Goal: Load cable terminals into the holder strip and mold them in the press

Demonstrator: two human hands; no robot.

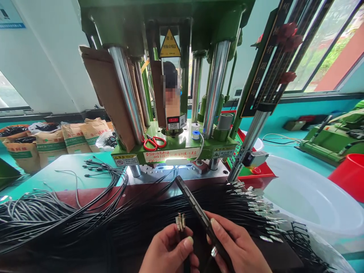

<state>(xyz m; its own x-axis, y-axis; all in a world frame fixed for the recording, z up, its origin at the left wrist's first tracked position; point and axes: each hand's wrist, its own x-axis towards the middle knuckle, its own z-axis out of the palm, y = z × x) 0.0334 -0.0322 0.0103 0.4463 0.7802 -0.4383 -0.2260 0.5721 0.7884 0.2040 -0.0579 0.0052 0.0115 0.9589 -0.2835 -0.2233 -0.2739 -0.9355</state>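
My left hand [167, 248] is closed on several black cables, pinching them just below their metal connectors [180, 222], which point upward. In my right hand [237, 242] is a long, narrow dark bar [196, 206] with slots along its side, tilted up toward the left. A single shiny metal connector [214, 251] shows by the right fingers; its cable is mostly hidden. Both hands are above a dark work surface spread with black cables [207, 193]. More silver connectors [257, 204] lie in a row at the cables' right ends.
A green press [182, 142] with steel columns stands ahead, with red-handled snips [154, 143] on its ledge. Coiled cables [36, 208] lie at left. A white tub [309, 189] and red bucket [349, 178] stand at right. Paper sacks [74, 138] line the wall. A person [170, 91] shows behind the press.
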